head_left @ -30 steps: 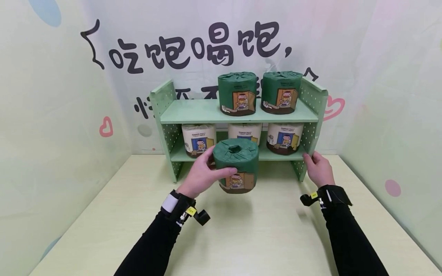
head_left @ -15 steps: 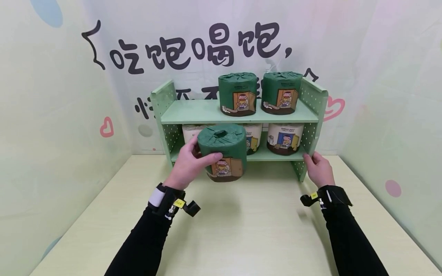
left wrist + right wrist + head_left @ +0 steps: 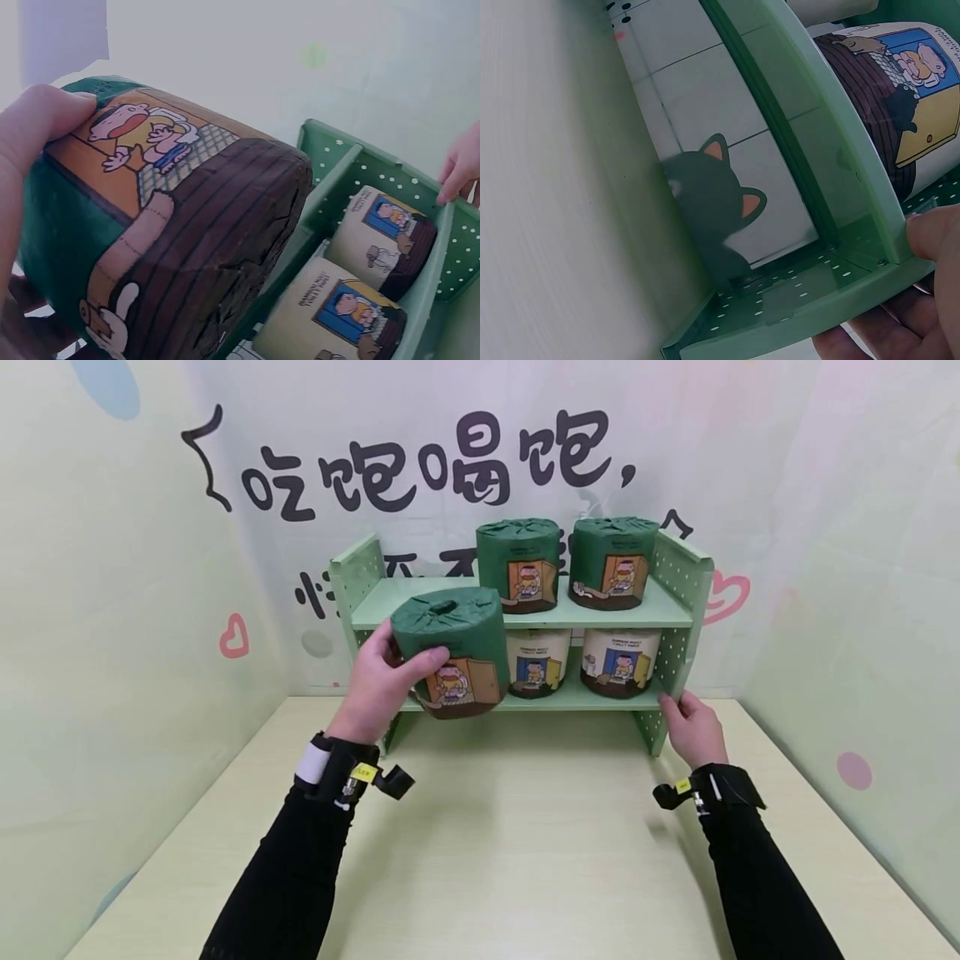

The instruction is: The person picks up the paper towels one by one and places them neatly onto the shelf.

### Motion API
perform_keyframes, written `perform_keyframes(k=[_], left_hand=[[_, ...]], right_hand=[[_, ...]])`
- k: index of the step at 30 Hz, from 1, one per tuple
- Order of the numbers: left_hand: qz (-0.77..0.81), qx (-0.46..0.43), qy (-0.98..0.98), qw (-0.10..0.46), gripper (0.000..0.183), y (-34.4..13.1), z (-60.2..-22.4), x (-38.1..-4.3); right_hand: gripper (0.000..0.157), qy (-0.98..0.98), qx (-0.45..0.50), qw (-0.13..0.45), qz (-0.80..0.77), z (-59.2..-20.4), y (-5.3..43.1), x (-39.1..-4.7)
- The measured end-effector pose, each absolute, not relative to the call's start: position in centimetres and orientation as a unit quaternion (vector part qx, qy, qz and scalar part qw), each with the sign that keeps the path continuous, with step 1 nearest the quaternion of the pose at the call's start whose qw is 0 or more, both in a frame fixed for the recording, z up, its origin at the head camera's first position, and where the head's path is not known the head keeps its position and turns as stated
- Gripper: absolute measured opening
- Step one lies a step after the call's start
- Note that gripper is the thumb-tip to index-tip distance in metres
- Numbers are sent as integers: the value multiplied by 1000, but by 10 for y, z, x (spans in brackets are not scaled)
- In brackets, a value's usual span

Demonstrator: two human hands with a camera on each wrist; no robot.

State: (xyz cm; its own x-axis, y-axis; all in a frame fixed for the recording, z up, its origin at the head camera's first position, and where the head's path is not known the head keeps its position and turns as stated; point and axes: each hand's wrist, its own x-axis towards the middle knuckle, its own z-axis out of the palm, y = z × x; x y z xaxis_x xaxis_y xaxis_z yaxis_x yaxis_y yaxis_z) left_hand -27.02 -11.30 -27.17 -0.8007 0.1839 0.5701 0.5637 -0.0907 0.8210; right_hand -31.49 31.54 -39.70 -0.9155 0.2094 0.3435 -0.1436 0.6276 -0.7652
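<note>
My left hand (image 3: pixel 367 693) grips a green-wrapped toilet paper roll (image 3: pixel 457 647), thumb on its front. The roll is tilted, in the air before the left part of a green two-tier shelf rack (image 3: pixel 681 593). My right hand (image 3: pixel 696 731) holds the rack's right side panel low down, with its thumb (image 3: pixel 934 236) inside and its fingers round the outer side. On the upper tier stand two green rolls (image 3: pixel 519 552) towards the right. Two white rolls (image 3: pixel 621 664) show on the lower tier. The held roll hides the lower tier's left part.
The rack stands on a pale tabletop (image 3: pixel 525 827). Behind it is a back wall (image 3: pixel 420 410) with black lettering, and patterned walls (image 3: pixel 105 635) close in both sides. The upper tier's bare board (image 3: pixel 393 585) shows at left.
My left hand has carried the green roll up and to the left, tilting it and covering the left white roll. My right hand stays on the rack.
</note>
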Motion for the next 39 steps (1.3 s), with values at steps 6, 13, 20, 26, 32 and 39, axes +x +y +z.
perform_keyframes(k=[6,13,20,26,32,39], left_hand=[[-681,-281,-653,175,57,-121,-255,-274],[-676,-280,-654,190,55,-128,-240,-281],[-668,-261,-663,214,57,-136,-228,-293],[-666,-246,-668,222,61,-140,-223,-301],[-653,-223,-690,218,64,-142,-219,-306],[-640,-186,-714,214,67,-142,-217,-313]], right_hand=[[48,-879,-21,212,426,-397,314,-315],[48,-880,-30,203,429,-400,314,-315],[47,-877,-29,212,431,-399,314,-316],[48,-876,-24,213,432,-398,315,-315],[51,-876,-22,209,435,-400,315,-316],[52,-877,-22,209,433,-401,316,-317]])
